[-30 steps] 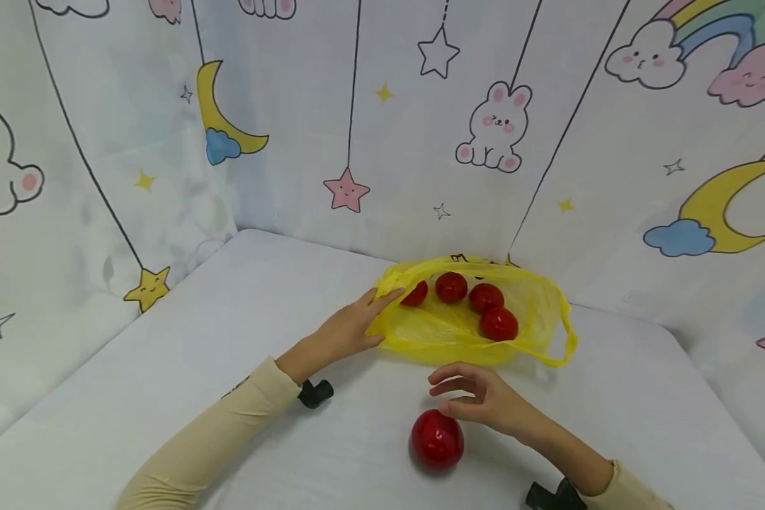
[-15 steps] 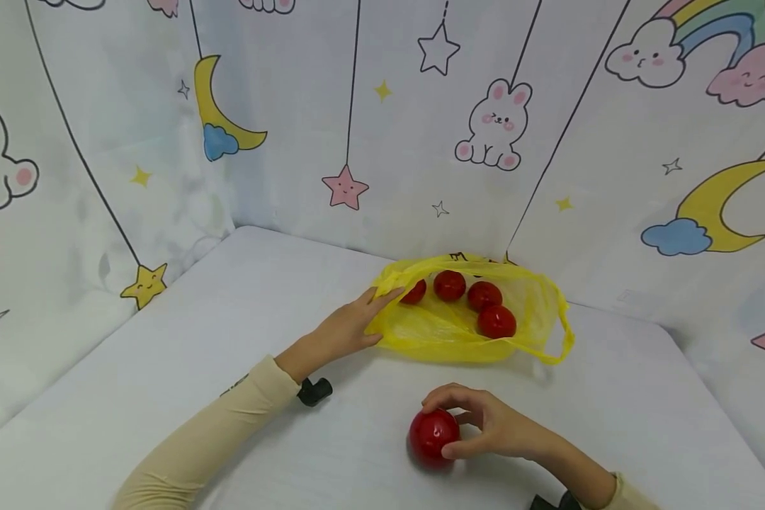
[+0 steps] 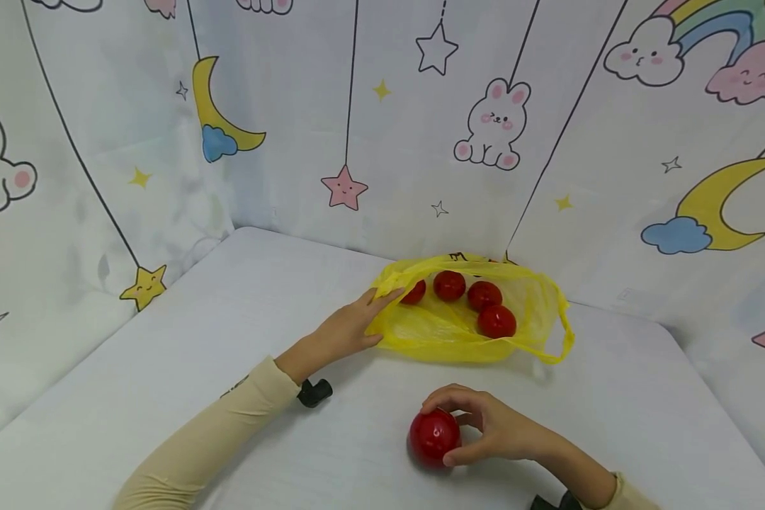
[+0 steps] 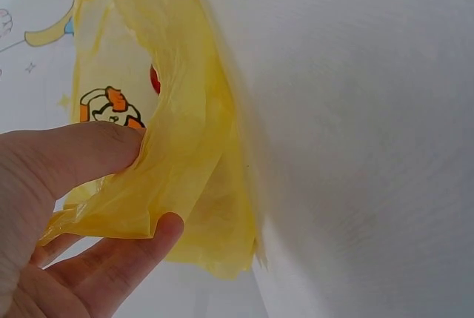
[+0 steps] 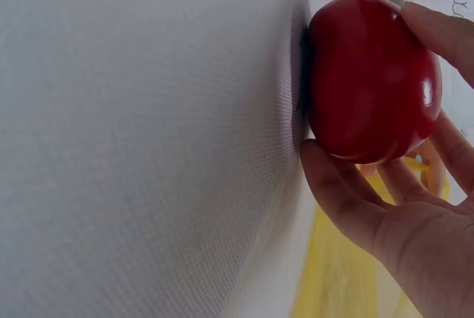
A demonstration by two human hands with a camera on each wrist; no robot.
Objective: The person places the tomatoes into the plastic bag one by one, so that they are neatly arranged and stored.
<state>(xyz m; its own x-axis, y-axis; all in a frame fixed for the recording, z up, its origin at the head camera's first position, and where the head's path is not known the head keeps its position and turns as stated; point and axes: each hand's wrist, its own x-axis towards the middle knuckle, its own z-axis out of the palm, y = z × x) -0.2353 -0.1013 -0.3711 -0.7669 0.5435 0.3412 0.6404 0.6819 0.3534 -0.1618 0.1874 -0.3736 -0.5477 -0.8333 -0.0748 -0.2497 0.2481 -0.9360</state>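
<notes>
A glossy red apple point(image 3: 434, 438) sits on the white table, nearer to me than the bag. My right hand point(image 3: 494, 428) grips it from the right, thumb at the near side and fingers curled over the far side. Up close in the right wrist view, the apple point(image 5: 374, 79) touches the cloth between thumb and fingers. My left hand point(image 3: 347, 328) holds the left edge of a yellow plastic bag point(image 3: 449, 350) lying on its side. Thumb and fingers pinch the bag's film point(image 4: 174, 162) in the left wrist view. Several red apples point(image 3: 497, 322) lie inside the bag's wide mouth.
The bag's handle loop point(image 3: 566, 340) sticks out on the right. Behind the white table point(image 3: 280, 283) rises a patterned backdrop point(image 3: 395, 142) with cartoon drawings. Black wrist devices point(image 3: 315, 392) show near both wrists.
My right hand has come down and towards me from above the apple, and its fingers have closed round it. The left hand keeps its hold on the bag.
</notes>
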